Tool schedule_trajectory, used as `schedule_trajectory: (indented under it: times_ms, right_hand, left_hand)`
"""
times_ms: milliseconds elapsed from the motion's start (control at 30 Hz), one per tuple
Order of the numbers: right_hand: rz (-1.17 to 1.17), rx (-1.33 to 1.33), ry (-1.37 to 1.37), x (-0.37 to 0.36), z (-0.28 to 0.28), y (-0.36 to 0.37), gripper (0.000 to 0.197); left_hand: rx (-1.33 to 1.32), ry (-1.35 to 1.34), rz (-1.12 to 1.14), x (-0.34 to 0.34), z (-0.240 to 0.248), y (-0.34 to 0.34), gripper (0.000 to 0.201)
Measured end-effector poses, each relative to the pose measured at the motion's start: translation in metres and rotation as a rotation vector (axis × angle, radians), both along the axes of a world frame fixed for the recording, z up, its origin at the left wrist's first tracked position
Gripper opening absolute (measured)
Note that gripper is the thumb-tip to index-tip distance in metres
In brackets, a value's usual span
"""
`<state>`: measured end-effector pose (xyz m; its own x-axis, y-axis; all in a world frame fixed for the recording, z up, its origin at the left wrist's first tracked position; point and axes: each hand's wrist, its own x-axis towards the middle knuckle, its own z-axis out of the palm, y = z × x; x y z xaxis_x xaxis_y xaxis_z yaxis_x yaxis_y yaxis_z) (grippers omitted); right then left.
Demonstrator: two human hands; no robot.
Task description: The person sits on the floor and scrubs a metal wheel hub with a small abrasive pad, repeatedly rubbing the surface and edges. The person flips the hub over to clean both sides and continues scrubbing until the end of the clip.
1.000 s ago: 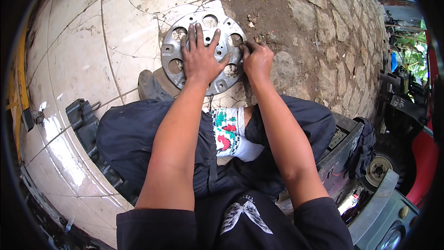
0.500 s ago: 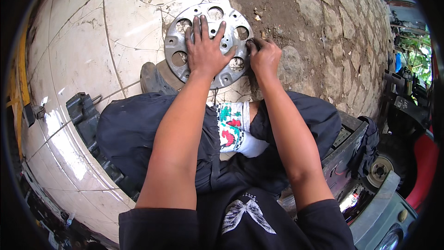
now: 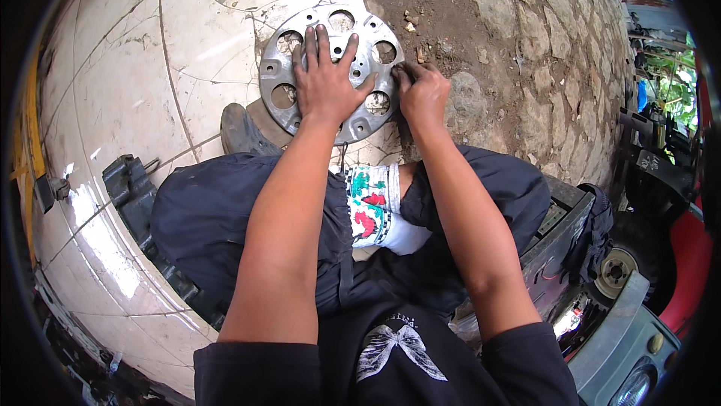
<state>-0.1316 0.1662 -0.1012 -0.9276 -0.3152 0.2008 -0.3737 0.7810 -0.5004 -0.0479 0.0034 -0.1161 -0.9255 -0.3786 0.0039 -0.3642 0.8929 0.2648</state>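
Floor [image 3: 113,90] is filling the left of the frame, and at upper centre a round metal plate [image 3: 366,53] is lying partly on it. The left hand [image 3: 327,92] is spreading open across the plate; the right hand [image 3: 424,98] is curling in at its right rim, possibly gripping something, but the view is not telling. Good work is probably calling for firm, even palm pressure.

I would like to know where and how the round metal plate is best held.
Probably by the rim of the round metal plate, at its upper-left large hole, coming from the left: thumb in the hole, fingers around the edge. The hole leaves a narrow outer band; the left hand spreads over the middle and the right hand is at the right rim.
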Motion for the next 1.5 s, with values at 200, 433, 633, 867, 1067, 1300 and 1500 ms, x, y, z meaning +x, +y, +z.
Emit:
schedule_trajectory:
  times_ms: [200, 433, 633, 867, 1067, 1300, 1500]
  right_hand:
    - [-0.029, -0.024, 0.105, -0.022, -0.003, -0.007, 0.025]
    - [-0.014, -0.040, -0.014, -0.010, 0.010, -0.006, 0.019]
    - [0.017, 0.018, -0.026, 0.012, 0.006, 0.002, 0.020]
    - [0.050, 0.037, -0.070, 0.010, 0.008, 0.001, 0.018]
    - [0.087, 0.116, -0.072, 0.012, 0.013, 0.002, 0.016]
    - [0.116, 0.047, -0.118, 0.012, 0.020, 0.005, 0.018]
    - [0.123, 0.063, -0.113, 0.005, 0.020, 0.002, 0.018]
  left_hand:
    - [-0.021, -0.001, -0.015, -0.005, -0.002, 0.004, 0.082]
    - [-0.023, -0.008, 0.000, -0.007, -0.001, 0.004, 0.081]
    - [-0.022, -0.018, 0.001, -0.005, 0.004, 0.002, 0.079]
    - [-0.083, 0.024, 0.000, -0.003, -0.003, 0.002, 0.080]
    - [-0.082, 0.016, 0.003, -0.003, -0.004, 0.001, 0.080]
    - [-0.035, 0.016, -0.001, -0.008, -0.004, -0.001, 0.080]
    - [-0.087, -0.012, 0.007, -0.005, -0.002, 0.004, 0.080]
